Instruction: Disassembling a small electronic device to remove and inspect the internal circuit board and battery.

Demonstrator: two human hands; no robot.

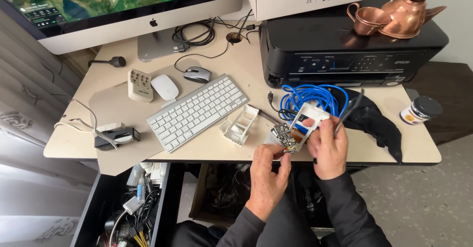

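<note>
Left hand (266,175) pinches small circuit board (285,136); right hand (327,146) grips white plastic housing (310,116), maybe a thin tool too; mid-assembly; seating needs careful alignment.

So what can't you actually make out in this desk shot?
Head view only:
- Small circuit board: parts too tiny, partly behind the left hand fingers.
- White plastic frame: lower part covered by the right hand.
- Monitor: top cut off by the frame edge.
- Open drawer: contents a tangle, cut off at the bottom.
</note>
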